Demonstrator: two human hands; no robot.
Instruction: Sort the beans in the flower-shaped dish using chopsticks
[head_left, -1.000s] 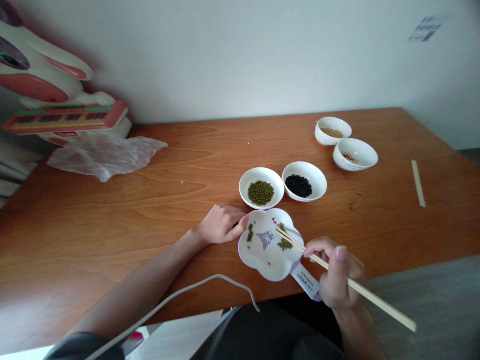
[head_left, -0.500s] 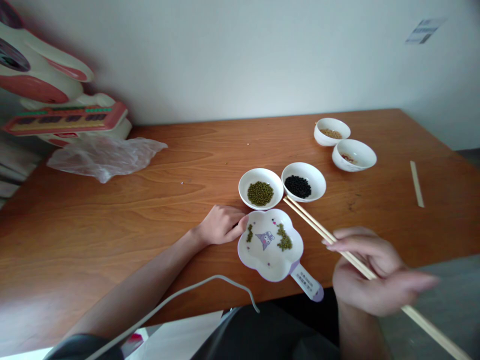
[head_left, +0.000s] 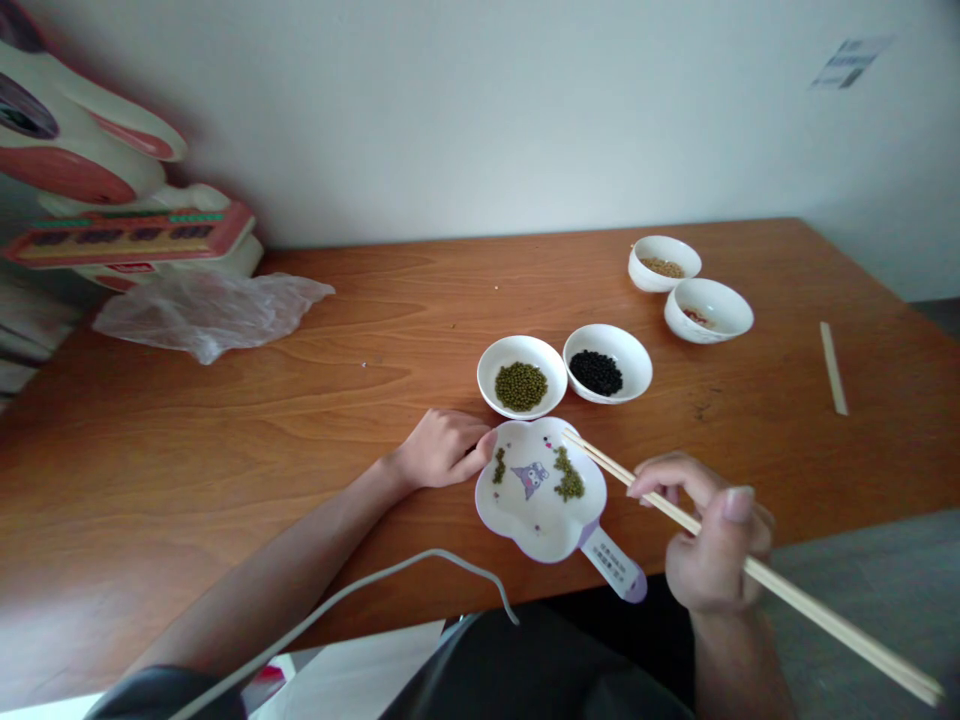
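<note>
Wooden chopsticks [head_left: 630,478] are held in my right hand [head_left: 716,540], its fingers closed around them. Their tips come close together over the upper right of a white flower-shaped dish [head_left: 536,530] with a purple rim and a short labelled handle. Green mung beans [head_left: 568,475] lie in the dish to the right of a cartoon print, with a smaller cluster at the left. My left hand [head_left: 448,448] rests on the table, fingers curled, its thumb on the dish's left rim. Just behind stand a bowl of mung beans [head_left: 520,386] and a bowl of black beans [head_left: 596,373].
Two more white bowls stand farther back right, one with tan grains [head_left: 661,267], one with reddish bits [head_left: 697,316]. A pale strip [head_left: 834,368] lies at the right. A plastic bag [head_left: 214,315] and toy keyboard [head_left: 135,238] are left. A cable [head_left: 420,555] crosses in front.
My right hand has moved left and turned. The chopstick tips have come down from beside the black bean bowl to the flower-shaped dish. My left hand stays put.
</note>
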